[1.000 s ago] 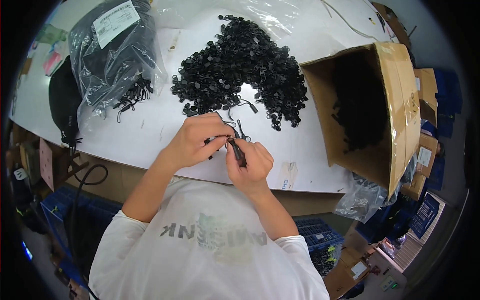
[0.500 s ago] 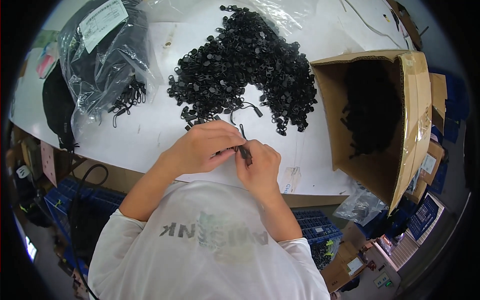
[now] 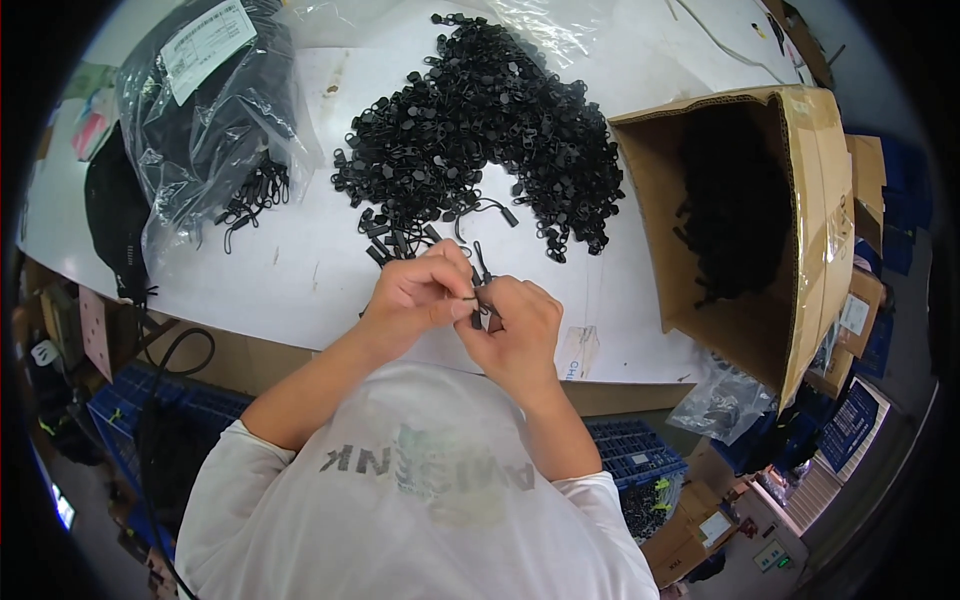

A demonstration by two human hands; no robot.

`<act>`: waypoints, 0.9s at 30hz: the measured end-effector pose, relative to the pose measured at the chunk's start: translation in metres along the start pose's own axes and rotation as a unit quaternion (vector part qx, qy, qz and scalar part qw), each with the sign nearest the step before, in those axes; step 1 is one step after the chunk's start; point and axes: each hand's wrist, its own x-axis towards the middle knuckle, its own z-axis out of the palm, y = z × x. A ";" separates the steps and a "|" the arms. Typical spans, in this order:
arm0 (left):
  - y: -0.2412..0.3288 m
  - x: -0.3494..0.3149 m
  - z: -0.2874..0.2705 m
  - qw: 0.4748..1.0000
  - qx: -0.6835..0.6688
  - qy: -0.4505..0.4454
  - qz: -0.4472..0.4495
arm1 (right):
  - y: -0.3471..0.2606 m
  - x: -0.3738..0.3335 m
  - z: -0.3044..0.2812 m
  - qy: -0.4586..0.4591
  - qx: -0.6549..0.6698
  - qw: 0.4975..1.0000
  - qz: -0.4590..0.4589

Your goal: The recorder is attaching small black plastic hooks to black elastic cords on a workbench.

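Observation:
Near the table's front edge, my two hands meet fingertip to fingertip. My right hand is closed round a black corded zipper pull, its fingers bent over most of it. My left hand pinches a small dark piece against it; the fingertips hide what kind it is. Just beyond them, a few loose corded zipper pulls lie on the white table, and one is stretched out toward the right. Past these spreads a large heap of black zipper sliders.
On the right, a cardboard box lies open toward me with a dark mass inside. A clear bag of black goods stands at left, several corded pulls beside it. Blue crates sit below the white table.
My left hand has turned and drawn its fingertips in to a pinch at the zipper pull. The right hand keeps its hold, and the view has shifted slightly.

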 end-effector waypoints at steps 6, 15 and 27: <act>0.017 -0.002 -0.009 0.954 0.271 -0.107 0.075 | -0.005 -0.002 -0.005 -0.084 0.032 0.996 0.023; 0.016 -0.009 -0.004 0.914 0.362 0.003 0.182 | -0.015 -0.027 0.000 -0.090 0.162 0.976 0.110; 0.002 -0.007 -0.013 0.830 0.514 -0.071 0.206 | -0.003 -0.044 0.005 -0.053 0.239 0.945 0.216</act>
